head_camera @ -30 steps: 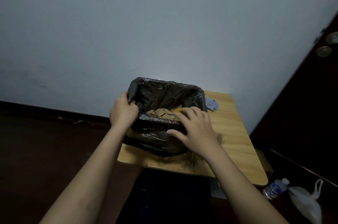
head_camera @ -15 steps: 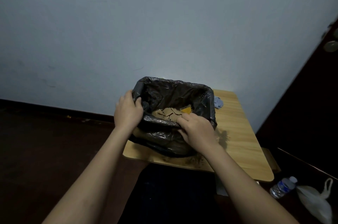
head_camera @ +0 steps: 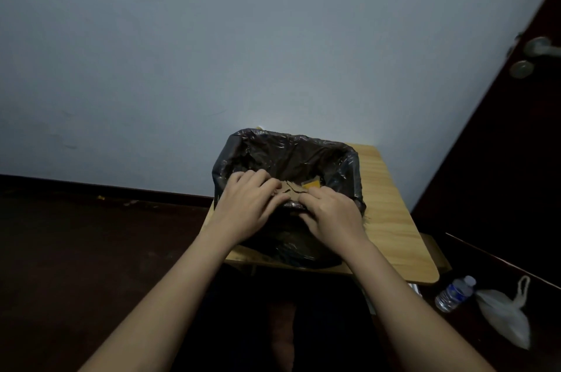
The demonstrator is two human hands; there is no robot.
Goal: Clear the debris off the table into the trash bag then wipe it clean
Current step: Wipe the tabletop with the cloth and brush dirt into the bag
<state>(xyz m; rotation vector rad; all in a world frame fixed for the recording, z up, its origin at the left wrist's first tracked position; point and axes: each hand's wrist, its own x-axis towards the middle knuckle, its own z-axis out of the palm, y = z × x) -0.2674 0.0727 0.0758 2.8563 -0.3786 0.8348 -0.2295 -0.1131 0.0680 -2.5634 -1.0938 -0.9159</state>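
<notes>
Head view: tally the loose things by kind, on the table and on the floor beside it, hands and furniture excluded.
Black trash bag: 1
Plastic water bottle: 1
White plastic bag: 1
Total: 3

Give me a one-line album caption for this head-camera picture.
Both hands, left hand and right hand, grip the near rim of a black trash bag on a small wooden table.

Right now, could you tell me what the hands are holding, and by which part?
Both the left hand and right hand hold the black trash bag by its near rim.
</notes>
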